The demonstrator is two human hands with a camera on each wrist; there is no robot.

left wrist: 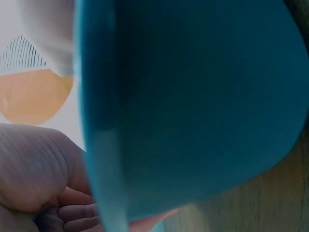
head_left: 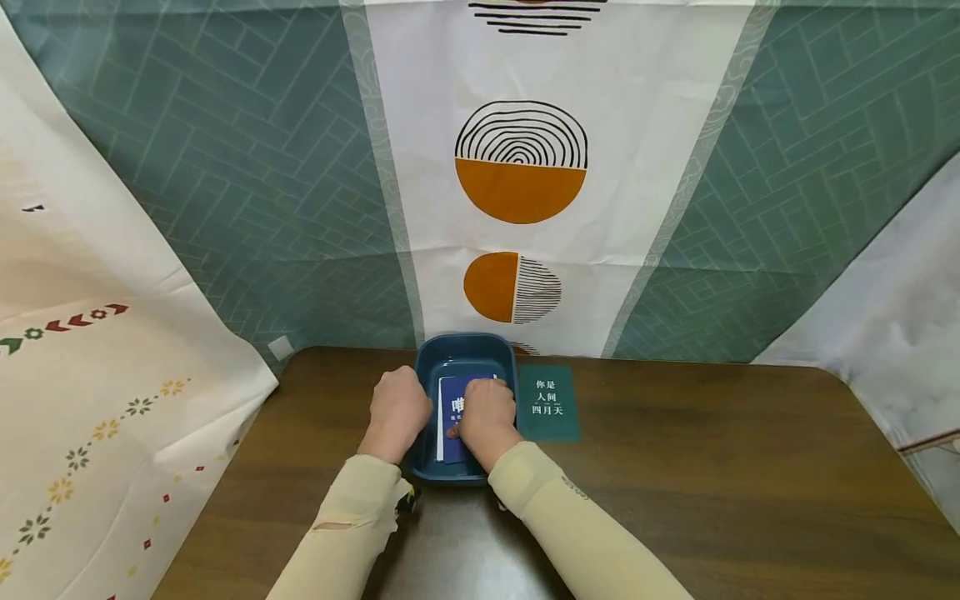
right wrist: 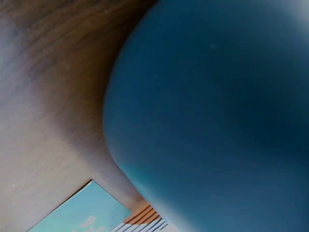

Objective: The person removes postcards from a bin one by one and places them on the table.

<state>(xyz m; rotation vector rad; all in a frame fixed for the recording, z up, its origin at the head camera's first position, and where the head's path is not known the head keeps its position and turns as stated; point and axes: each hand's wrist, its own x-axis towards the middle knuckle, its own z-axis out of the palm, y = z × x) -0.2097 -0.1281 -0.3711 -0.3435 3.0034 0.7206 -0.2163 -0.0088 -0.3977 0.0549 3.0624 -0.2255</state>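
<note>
A dark blue plastic basin (head_left: 453, 482) stands on the wooden table, its outer wall (left wrist: 203, 111) filling much of the left wrist view. Inside lies a blue booklet (head_left: 453, 448) with white lettering, a white edge showing at its left side. My left hand (head_left: 395, 412) grips the basin's left rim, a finger reaching round the outer wall. Over the booklet is my right hand (head_left: 489, 414), bent downward with its thumb lying across the cover. Its other fingertips are hidden, so I cannot tell whether they pinch the booklet.
A dark green booklet (head_left: 549, 408) with white characters lies on the table (head_left: 712, 467) just right of the basin. Behind the table hangs a green and white patterned cloth (head_left: 517, 242). Pale cloth (head_left: 90, 400) drapes along the left side.
</note>
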